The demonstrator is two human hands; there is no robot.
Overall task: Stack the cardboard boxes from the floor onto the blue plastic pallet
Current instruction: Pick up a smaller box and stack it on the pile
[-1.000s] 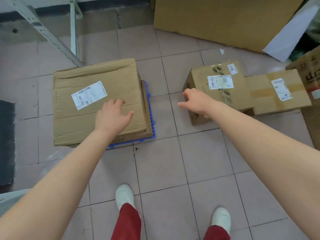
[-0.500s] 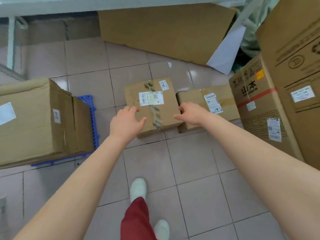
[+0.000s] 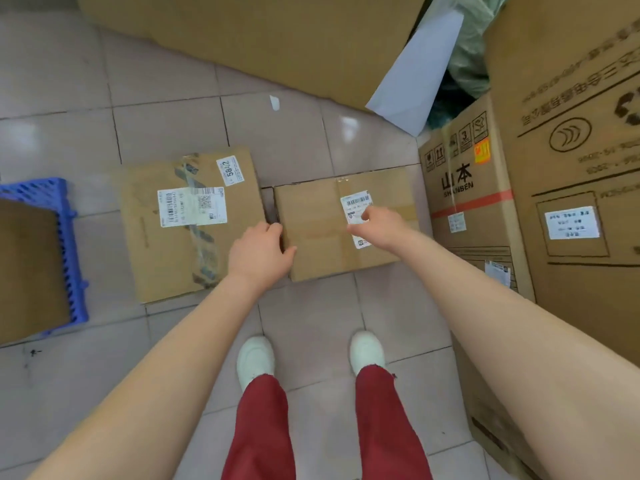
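Two cardboard boxes lie side by side on the tiled floor. The left box [image 3: 187, 251] has clear tape and white labels, one reading 5842. The right box [image 3: 318, 230] is smaller, with one white label. My left hand [image 3: 258, 252] rests at the right box's near left corner, fingers curled over its edge. My right hand [image 3: 375, 225] hovers over that box's top near the label, fingers loosely apart, holding nothing. The blue plastic pallet [image 3: 65, 237] shows at the far left, with a large cardboard box [image 3: 24, 268] sitting on it.
Tall printed cartons [image 3: 568, 168] and a lower Shanben carton [image 3: 464, 188] stand close on the right. A big flat cardboard sheet [image 3: 256, 43] and a white sheet [image 3: 412, 77] lean at the back. My white shoes [image 3: 256, 358] and red trousers are just below the boxes.
I have stepped right and closer. Both hands left the taped box: the left hand moved to the right box's left corner, the right hand over its label.
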